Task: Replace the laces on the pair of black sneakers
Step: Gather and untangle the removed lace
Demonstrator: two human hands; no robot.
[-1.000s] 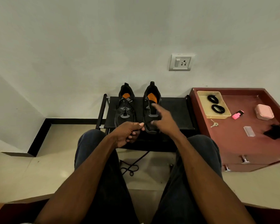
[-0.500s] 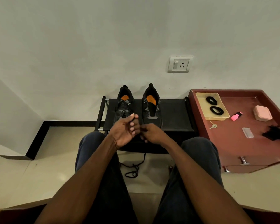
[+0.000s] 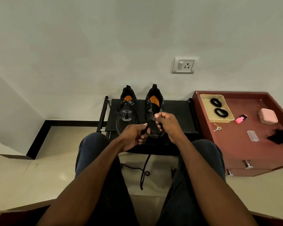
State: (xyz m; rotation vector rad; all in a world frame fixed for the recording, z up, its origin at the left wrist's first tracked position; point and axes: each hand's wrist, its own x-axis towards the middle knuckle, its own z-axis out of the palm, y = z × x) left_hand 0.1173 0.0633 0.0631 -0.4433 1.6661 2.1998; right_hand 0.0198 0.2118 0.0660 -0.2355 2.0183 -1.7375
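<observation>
Black lace runs from the left hand down past the rack's front edge to the floor, where its loose end curls between the person's knees. The left grip is pressed together: thumb and curled fingers pinch the lace just beside the toe of the right sneaker. The right hand sits over that same sneaker's forefoot, fingers curled in, thumb and forefinger pinching at the eyelet row; whether a strand lies in that pinch I cannot tell, since black on black hides it. Both forearms reach forward from the lap, wrists bent slightly inward so the 2 hands nearly meet over the shoe.

The 2 sneakers stand side by side, toes toward the person, on a low black shoe rack against the wall. The left sneaker is laced; the right sneaker shows an open throat with its orange insole exposed.

On the red cabinet to the right, a beige tray holds 2 coiled black laces. Near the tray lie a key, a pink highlighter and a pink case.
</observation>
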